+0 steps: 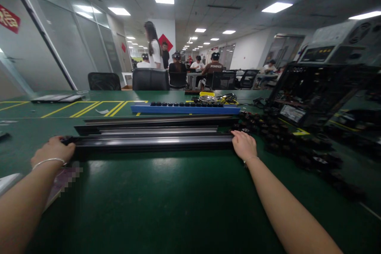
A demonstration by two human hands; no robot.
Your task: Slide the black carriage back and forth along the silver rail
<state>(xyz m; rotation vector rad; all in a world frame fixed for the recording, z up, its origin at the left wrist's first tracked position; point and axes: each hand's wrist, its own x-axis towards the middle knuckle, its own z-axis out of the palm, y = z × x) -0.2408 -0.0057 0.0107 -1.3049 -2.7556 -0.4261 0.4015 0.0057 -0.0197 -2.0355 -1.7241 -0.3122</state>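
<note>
Three long black metal rails lie side by side across the green table. My left hand [53, 150], with a thin bracelet on the wrist, is closed round the left end of the nearest rail [151, 141]. My right hand [244, 145] grips the same rail's right end, fingers curled over it. The middle rail [149, 129] and the far rail [157, 120] lie just behind it, untouched.
A blue strip [184, 108] holding black parts lies behind the rails. A heap of small black parts [297, 147] spreads to the right, beside an open black machine frame [315, 91]. Papers [8, 182] lie near my left arm. Office chairs and several people are beyond the table.
</note>
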